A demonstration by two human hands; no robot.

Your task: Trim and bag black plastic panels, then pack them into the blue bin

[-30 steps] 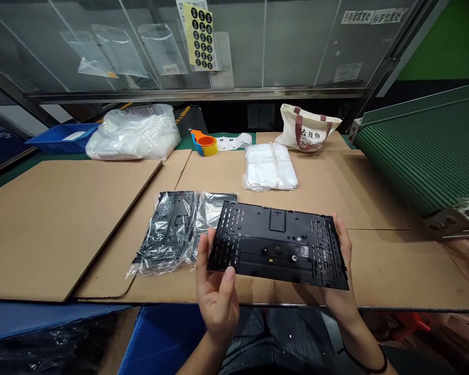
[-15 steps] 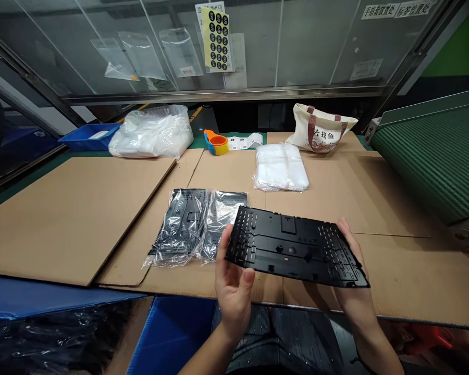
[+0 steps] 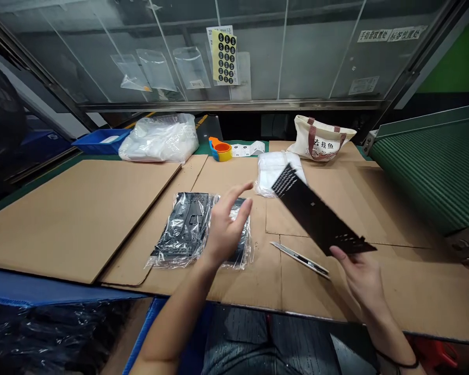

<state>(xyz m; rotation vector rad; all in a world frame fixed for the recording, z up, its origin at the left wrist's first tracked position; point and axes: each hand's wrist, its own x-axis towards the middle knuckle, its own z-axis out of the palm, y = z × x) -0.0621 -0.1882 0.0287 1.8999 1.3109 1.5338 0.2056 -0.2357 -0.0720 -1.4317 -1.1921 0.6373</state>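
Observation:
My right hand (image 3: 357, 271) grips a thin black plastic panel (image 3: 316, 213) by its lower right end, tilted up over the table with slots showing at both ends. My left hand (image 3: 229, 221) is off the panel, its thumb and fingers apart, above two black panels in clear plastic bags (image 3: 183, 224). The hand covers part of the right bagged panel. Below the held panel, a slim utility knife (image 3: 300, 259) lies on the cardboard.
Behind the panel lies a stack of clear bags (image 3: 268, 174). A tape roll in a colourful holder (image 3: 221, 150), a canvas bag (image 3: 322, 140), a bulky plastic bag (image 3: 160, 138) and a blue tray (image 3: 101, 140) line the back. A green conveyor (image 3: 433, 161) borders the right; cardboard (image 3: 82, 208) covers the left.
My left hand has let go of the panel and moved left over the bagged panels. The panel, now in my right hand alone, is turned and tilted, and the knife has come into view.

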